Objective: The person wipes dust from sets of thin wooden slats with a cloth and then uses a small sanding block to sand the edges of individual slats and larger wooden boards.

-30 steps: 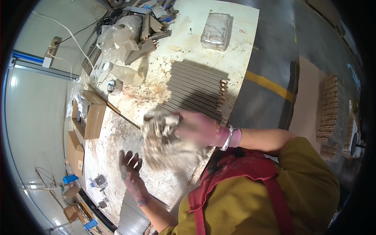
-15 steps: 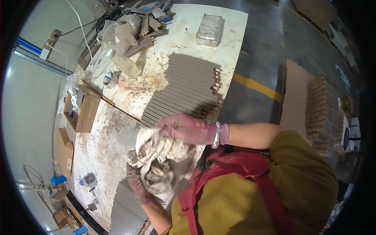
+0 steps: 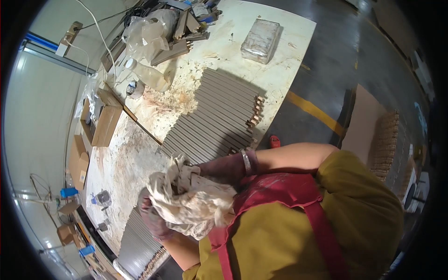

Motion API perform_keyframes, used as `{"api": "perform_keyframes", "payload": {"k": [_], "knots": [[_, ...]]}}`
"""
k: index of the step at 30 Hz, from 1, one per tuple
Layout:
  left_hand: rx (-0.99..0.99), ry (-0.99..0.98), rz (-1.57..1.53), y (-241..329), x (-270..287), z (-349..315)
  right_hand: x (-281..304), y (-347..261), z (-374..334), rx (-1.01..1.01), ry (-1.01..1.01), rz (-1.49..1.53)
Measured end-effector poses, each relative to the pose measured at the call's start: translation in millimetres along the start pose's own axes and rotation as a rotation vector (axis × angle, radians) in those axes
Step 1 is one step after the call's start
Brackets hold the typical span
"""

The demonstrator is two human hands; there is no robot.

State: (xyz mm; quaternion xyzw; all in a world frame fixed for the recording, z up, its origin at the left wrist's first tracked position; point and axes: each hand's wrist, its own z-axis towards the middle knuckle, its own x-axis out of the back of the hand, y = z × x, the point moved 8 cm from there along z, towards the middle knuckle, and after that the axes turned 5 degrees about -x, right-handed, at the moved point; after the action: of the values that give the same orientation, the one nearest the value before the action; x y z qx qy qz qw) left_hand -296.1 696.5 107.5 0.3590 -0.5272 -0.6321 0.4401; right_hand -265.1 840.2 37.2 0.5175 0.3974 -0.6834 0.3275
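Note:
A crumpled off-white rag (image 3: 189, 200) with dark stains is bunched up between my gloved hands, close to my apron. My left hand (image 3: 151, 217) has its fingers curled at the rag's left edge. My right hand (image 3: 221, 167), with a bracelet at the wrist, grips the rag from its far right side; the fingers are largely hidden behind the cloth. Beyond the hands lies a row of thin grey-brown strips (image 3: 210, 116) side by side on the stained white table (image 3: 126, 144). A second set of grey strips (image 3: 137, 245) rests below my left hand.
A wrapped block (image 3: 261, 39) sits at the far right of the table. At the far left are a plastic bottle (image 3: 149, 77), a small can (image 3: 135, 88), plastic bags (image 3: 147, 39) and offcuts (image 3: 186, 28). Cardboard boxes (image 3: 107, 123) line the left edge. Stacked strips (image 3: 385, 142) stand at right.
The rag has come nearer my body and is turned and bunched differently. My right hand has lowered toward the apron, and my left hand has shifted slightly left.

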Motion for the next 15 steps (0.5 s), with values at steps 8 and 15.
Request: {"api": "perform_keyframes", "payload": {"k": [8, 15], "knots": [[0.048, 0.320, 0.372, 37, 16, -26, -53, -134, -74, 0.239, 0.559, -1.066], [-0.200, 0.433, 0.780, 52, -35, -10, -101, -125, -39, 0.358, 0.118, -0.604]]}}
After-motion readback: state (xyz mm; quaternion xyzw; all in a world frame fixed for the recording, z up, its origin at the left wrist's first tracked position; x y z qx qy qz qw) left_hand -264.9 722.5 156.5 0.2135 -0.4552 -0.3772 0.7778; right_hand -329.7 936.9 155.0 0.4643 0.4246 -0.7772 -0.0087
